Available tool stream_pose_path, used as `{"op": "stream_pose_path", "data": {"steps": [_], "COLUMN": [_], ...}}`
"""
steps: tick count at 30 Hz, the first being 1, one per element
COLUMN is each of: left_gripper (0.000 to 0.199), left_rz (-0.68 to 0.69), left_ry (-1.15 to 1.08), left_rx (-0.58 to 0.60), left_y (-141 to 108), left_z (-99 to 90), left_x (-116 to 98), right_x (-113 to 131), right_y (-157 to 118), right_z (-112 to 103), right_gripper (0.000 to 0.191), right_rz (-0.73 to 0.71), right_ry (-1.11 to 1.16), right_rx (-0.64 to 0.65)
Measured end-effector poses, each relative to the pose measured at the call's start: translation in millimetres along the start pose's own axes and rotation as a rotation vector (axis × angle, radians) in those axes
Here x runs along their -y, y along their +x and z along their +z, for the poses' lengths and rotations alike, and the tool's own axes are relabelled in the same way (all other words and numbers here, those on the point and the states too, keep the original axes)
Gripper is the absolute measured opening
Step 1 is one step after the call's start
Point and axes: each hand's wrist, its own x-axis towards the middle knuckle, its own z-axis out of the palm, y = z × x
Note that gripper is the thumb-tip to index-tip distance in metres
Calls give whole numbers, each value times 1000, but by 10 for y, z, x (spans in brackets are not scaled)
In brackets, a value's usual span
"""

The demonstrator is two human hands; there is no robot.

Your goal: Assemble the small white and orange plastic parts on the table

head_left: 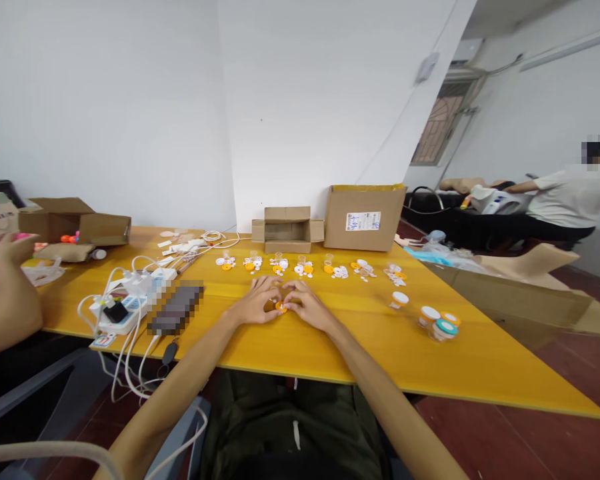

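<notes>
My left hand (pixel 258 302) and my right hand (pixel 304 305) meet over the yellow table (pixel 320 353), fingers curled towards each other. Between their fingertips is a small orange lid (pixel 281 307) with something white on it, too small to name. Fingers of both hands touch its edges. Beyond my hands, a row of small clear cups stands with orange lids (pixel 250 267) and loose white discs (pixel 340 271) around them. To the right are lidded jars, one with a white lid (pixel 400 298) and one with a teal lid (pixel 446 327).
A small open carton (pixel 287 231) and a large carton (pixel 364 219) stand at the back. A power strip (pixel 125 310) with cables and a dark phone (pixel 179 309) lie left. Another person's arm (pixel 10 300) is at far left; a person (pixel 570 193) sits at far right.
</notes>
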Motion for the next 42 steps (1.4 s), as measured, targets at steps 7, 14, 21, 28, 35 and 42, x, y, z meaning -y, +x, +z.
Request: {"op": "stream_pose_path", "data": {"steps": [7, 14, 21, 28, 35, 42], "left_gripper": [14, 15, 15, 14, 17, 16], "left_rz": [19, 16, -5, -8, 4, 2], "left_ry": [6, -2, -19, -15, -13, -14], "left_rx": [-10, -14, 6, 4, 6, 14], "left_y": [-2, 2, 5, 6, 8, 6], "left_z": [6, 8, -15, -6, -8, -13], "left_x": [8, 5, -26, -12, -13, -18], "right_x": [30, 27, 64, 82, 91, 104], "right_y": [0, -3, -5, -4, -2, -1], "right_z": [-3, -1, -15, -27, -42, -60], "right_gripper": [14, 13, 14, 17, 18, 19], "right_rz": [-8, -9, -19, -4, -8, -4], "right_ry": [-14, -38, -72, -67, -45, -57], "right_rx": [-5, 1, -9, -38, -37, -30]}}
